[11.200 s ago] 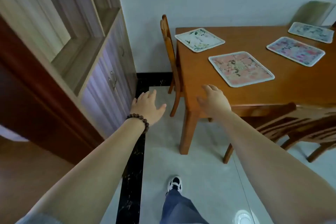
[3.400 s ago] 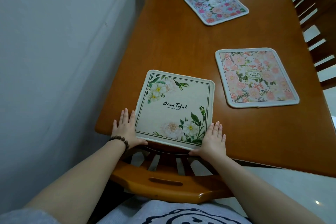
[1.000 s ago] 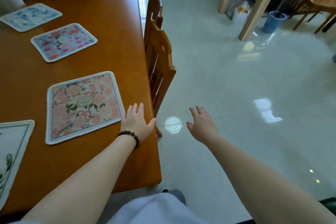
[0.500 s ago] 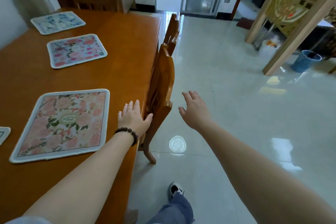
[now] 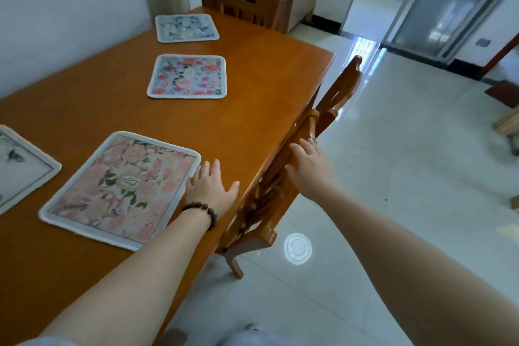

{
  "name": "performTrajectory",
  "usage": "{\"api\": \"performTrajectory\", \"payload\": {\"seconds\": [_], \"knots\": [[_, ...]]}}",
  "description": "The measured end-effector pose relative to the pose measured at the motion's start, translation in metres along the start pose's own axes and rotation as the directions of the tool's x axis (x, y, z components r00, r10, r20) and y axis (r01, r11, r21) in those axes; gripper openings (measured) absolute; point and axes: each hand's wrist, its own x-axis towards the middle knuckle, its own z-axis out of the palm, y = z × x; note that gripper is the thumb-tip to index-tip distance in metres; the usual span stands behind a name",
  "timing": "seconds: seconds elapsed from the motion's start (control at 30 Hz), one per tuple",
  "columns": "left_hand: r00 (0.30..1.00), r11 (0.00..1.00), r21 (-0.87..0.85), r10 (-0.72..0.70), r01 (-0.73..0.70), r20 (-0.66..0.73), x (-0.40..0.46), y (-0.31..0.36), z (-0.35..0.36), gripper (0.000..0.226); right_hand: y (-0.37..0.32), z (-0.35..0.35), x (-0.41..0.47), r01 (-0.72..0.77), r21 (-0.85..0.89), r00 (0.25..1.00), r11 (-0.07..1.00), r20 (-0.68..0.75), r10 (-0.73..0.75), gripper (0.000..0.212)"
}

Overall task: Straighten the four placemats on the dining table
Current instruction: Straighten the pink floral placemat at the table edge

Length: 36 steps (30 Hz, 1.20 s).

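Observation:
Four placemats lie on the orange-brown dining table (image 5: 252,87). The pink floral placemat (image 5: 123,188) sits nearest, turned askew to the table's edge. My left hand (image 5: 212,191), with a bead bracelet, rests flat and open on the table, fingertips at that mat's right edge. A white "Beautiful" placemat (image 5: 19,166) is cut off at the left. Farther back lie a pink-and-blue floral placemat (image 5: 188,77) and a blue floral placemat (image 5: 186,28). My right hand (image 5: 309,168) rests open on the top rail of a wooden chair (image 5: 283,194) tucked against the table's right side.
A second wooden chair (image 5: 345,87) stands farther along the right side, and another chair (image 5: 244,5) at the far end. The white wall runs along the table's left. Glossy tiled floor (image 5: 407,177) spreads to the right, toward a sliding door.
I have walked along the table's right side. My left hand has slid up to the pink mat's edge, and my right hand has come down onto the chair's top rail.

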Motion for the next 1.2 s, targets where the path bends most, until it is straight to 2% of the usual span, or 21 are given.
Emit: {"api": "performTrajectory", "payload": {"seconds": [0.23, 0.43, 0.67, 0.9, 1.1, 1.2], "knots": [[0.969, 0.973, -0.005, -0.23, 0.231, -0.088, -0.002, -0.039, -0.012, 0.08, -0.05, 0.012, 0.071, 0.277, -0.071, 0.956, 0.958, 0.115, -0.268, 0.056], [0.865, 0.875, -0.086, -0.485, 0.477, -0.128, 0.005, -0.07, -0.018, 0.078, -0.107, 0.053, 0.129, 0.469, -0.075, 0.87, 0.88, 0.213, -0.445, 0.059], [0.66, 0.683, -0.157, -0.73, 0.713, -0.178, 0.029, -0.072, -0.009, 0.08, -0.133, 0.092, 0.203, 0.71, 0.031, 0.654, 0.704, 0.343, -0.675, 0.057], [0.455, 0.474, -0.2, -0.88, 0.857, -0.135, 0.027, -0.058, 0.018, 0.079, -0.137, 0.125, 0.241, 0.805, 0.13, 0.449, 0.579, 0.504, -0.737, 0.055], [0.275, 0.293, -0.276, -0.956, 0.915, -0.104, 0.007, -0.072, 0.035, 0.079, -0.15, 0.154, 0.244, 0.827, 0.171, 0.361, 0.536, 0.569, -0.739, 0.056], [0.21, 0.22, -0.312, -0.975, 0.924, -0.066, 0.003, -0.081, 0.038, 0.081, -0.156, 0.165, 0.239, 0.826, 0.195, 0.325, 0.529, 0.603, -0.729, 0.058]]}}
